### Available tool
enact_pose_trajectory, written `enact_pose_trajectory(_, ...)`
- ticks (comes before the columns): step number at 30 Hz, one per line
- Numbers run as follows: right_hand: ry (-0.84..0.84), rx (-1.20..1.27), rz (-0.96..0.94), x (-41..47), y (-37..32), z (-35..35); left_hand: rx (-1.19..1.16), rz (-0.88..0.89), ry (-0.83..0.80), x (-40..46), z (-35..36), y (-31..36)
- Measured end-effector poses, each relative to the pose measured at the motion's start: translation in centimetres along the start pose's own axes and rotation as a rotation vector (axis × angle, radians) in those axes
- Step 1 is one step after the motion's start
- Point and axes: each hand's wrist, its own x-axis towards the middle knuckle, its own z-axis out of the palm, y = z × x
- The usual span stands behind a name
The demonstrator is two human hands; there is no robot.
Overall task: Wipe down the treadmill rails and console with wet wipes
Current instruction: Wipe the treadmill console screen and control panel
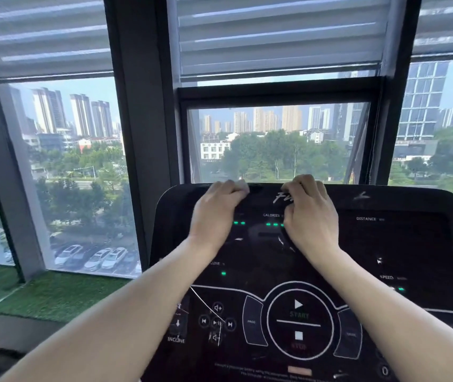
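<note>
Lying under both hands, black treadmill console [316,271], its top edge at the fingertips. Curling over that edge, left hand [215,213] and right hand [312,216], side by side; wipe not discernible. Showing beyond the knuckles, window [274,142].

Window [274,142] with half-lowered blinds [277,34]; green turf ledge [54,296]; parked cars [95,257] and tower blocks [82,114] outside.

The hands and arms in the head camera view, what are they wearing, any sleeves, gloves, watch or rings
Both arms are bare up to the bottom edge of the picture: no sleeves show. The left hand and right hand wear no gloves. No watch, band or bracelet shows at either wrist, and no ring is visible, though the fingertips are blurred.
</note>
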Motion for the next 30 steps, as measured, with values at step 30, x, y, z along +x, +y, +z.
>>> enact_pose_trajectory(30,-0.260,-0.062,0.112,-0.4,-3.1,-1.1,-0.071,-0.155,-0.007,-1.5,-0.3,1.8)
